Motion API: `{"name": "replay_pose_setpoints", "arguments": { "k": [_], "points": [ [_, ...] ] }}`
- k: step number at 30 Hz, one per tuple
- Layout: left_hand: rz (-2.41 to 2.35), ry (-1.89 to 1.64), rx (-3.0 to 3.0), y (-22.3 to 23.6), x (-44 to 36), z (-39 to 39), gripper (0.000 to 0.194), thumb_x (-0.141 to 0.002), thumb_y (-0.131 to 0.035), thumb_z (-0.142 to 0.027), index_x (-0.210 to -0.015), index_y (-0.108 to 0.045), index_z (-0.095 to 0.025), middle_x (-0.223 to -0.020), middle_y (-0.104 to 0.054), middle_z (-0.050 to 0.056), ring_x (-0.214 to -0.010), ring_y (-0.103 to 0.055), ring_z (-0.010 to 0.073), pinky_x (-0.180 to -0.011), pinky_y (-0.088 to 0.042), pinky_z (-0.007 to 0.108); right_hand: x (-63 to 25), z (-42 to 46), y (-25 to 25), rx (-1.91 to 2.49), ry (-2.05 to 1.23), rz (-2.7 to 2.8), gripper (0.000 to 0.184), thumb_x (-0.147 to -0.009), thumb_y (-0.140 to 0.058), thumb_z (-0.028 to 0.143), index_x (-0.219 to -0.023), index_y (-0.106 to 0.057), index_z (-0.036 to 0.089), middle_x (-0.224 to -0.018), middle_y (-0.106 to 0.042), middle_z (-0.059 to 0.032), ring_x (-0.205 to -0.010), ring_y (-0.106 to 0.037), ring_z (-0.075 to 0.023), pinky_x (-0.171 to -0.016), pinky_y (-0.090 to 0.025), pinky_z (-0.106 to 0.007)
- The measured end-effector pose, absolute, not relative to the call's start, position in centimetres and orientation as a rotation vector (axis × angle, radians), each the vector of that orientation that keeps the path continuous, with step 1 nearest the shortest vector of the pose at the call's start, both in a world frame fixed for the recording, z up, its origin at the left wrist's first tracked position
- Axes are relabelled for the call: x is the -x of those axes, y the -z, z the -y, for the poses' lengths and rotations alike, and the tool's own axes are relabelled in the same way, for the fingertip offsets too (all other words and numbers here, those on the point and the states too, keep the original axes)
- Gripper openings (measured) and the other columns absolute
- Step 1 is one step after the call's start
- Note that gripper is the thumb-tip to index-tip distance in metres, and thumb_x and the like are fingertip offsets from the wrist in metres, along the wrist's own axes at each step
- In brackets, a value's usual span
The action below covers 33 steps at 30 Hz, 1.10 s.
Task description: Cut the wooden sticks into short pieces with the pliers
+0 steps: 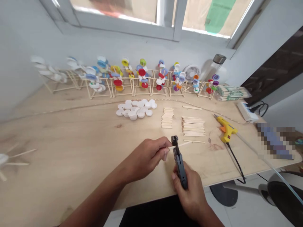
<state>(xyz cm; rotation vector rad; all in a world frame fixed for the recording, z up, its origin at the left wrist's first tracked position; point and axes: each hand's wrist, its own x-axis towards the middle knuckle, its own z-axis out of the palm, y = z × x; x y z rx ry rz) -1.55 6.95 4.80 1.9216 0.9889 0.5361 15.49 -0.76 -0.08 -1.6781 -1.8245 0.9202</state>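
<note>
Fingers of the left hand [146, 157] pinch a wooden craft stick [181, 145] over the plywood desk [71, 142], its end at the black cutters [179, 162] clenched in the right hand [190, 192], while finished cap-and-stick frames [142, 90] stand along the wall and loose white bottle caps [136, 109] and stacked sticks [193, 126] remain unused.

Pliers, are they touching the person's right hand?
Touching: the head view shows the right hand wrapped around the black handle of the pliers.

Plywood desk [71, 142], white bottle caps [136, 109], craft sticks [193, 126], yellow glue gun [226, 129]
</note>
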Motion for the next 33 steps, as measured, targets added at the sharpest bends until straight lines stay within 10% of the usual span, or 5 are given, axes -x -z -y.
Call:
{"name": "replay_pose_setpoints", "arguments": {
  "k": [17,33],
  "points": [
    [-0.777,-1.045,-0.733,-3.5,-0.5,-2.2,0.028,-0.072,-0.062,-0.038,-0.081,-0.048,-0.015,-0.075,-0.057,0.001,-0.053,-0.050,0.0072,-0.045,-0.036,0.018,-16.7,2.0,-0.2,1.496,-1.163,1.712,0.009,-0.082,-0.047,0.028,-0.087,-0.049,0.020,-0.061,-0.052,0.0049,-0.055,-0.050,-0.0118,-0.054,-0.036,-0.022],
    [-1.347,-1.061,-2.389,-3.7,-0.7,0.4,0.014,-0.087,-0.037,-0.020,-0.086,-0.051,-0.018,-0.071,-0.057,0.000,-0.062,-0.054,0.0110,-0.056,-0.041,0.021,-15.7,4.6,-1.1,1.568,-1.012,1.775,0.013,-0.079,-0.047,0.025,-0.091,-0.051,0.020,-0.067,-0.057,0.0017,-0.064,-0.054,-0.0160,-0.061,-0.038,-0.024]
  ]
}}
